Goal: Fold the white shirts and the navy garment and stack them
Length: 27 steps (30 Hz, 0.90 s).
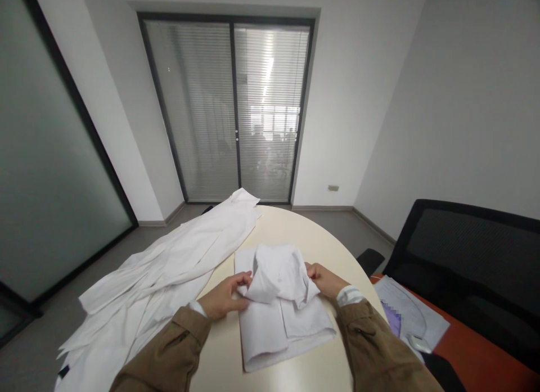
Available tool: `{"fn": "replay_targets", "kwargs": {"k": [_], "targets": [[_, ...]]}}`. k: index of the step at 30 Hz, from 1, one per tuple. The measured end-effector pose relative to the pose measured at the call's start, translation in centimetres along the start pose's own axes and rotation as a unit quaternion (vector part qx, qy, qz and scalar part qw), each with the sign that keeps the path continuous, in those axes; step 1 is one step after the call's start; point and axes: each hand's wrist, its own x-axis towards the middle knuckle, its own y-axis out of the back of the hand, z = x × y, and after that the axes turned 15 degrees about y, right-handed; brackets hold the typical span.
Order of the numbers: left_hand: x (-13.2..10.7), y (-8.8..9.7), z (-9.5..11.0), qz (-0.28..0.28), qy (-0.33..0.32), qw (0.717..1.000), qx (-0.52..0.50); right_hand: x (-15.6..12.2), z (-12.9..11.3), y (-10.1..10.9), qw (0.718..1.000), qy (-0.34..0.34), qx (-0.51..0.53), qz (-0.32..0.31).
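A white shirt [264, 330], folded into a compact bundle, lies on the round table in front of me. Its collar part is bunched up at the top of the bundle, with a small button faintly visible. My left hand [225, 296] pinches the left side of this raised cloth between thumb and fingers. On the opposite side, my right hand [324, 279] is closed on the cloth's right edge, its fingertips partly hidden behind the fabric.
Several white garments [169, 268] are heaped loosely along the left of the cream table [295, 226], hanging over its edge. To the right stands a black mesh chair [468, 268] with an orange seat, a plastic bag [415, 313] on it. Glass panels with blinds [270, 156] are behind.
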Motion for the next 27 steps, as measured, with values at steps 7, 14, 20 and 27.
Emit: {"fn": "replay_targets", "kwargs": {"k": [7, 14, 20, 27], "targets": [[-1.2, -2.4, 0.2, 0.054, -0.011, 0.975, 0.217, -0.1, 1.2, 0.3, 0.993, 0.005, -0.118, 0.026], [1.0, -1.8, -0.3, 0.181, -0.098, 0.909, 0.363, 0.1, 2.7, 1.0, 0.968, -0.003, -0.242, 0.069], [0.5, -2.1, -0.8, 0.294, -0.055, 0.901, 0.313, -0.4, 0.9, 1.1, 0.967, -0.082, -0.230, 0.071], [0.5, -2.4, -0.6, 0.257, -0.008, 0.955, 0.149, 0.2, -0.5, 0.4, 0.982, -0.033, -0.169, 0.072]]}}
